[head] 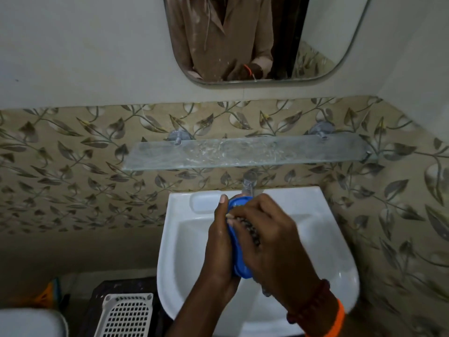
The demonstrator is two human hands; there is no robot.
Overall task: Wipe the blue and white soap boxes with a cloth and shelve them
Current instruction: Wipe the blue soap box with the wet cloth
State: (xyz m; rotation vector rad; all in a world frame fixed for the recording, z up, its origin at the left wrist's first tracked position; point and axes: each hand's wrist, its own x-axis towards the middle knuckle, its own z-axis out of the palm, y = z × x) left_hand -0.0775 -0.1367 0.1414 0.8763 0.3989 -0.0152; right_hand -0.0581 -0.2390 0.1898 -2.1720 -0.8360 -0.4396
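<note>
Over sink (335,251): blue soap box (239,263) gripped edgewise by left hand (220,246); cloth (251,231) pressed on it under curled right hand (268,235). Risk judged: wet box slipped, dropped into basin.

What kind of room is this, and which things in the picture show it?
Most likely a small home bathroom. A white washbasin with a tap hangs on a leaf-patterned tiled wall, a glass shelf is fixed above it, and a mirror hangs higher up.
</note>
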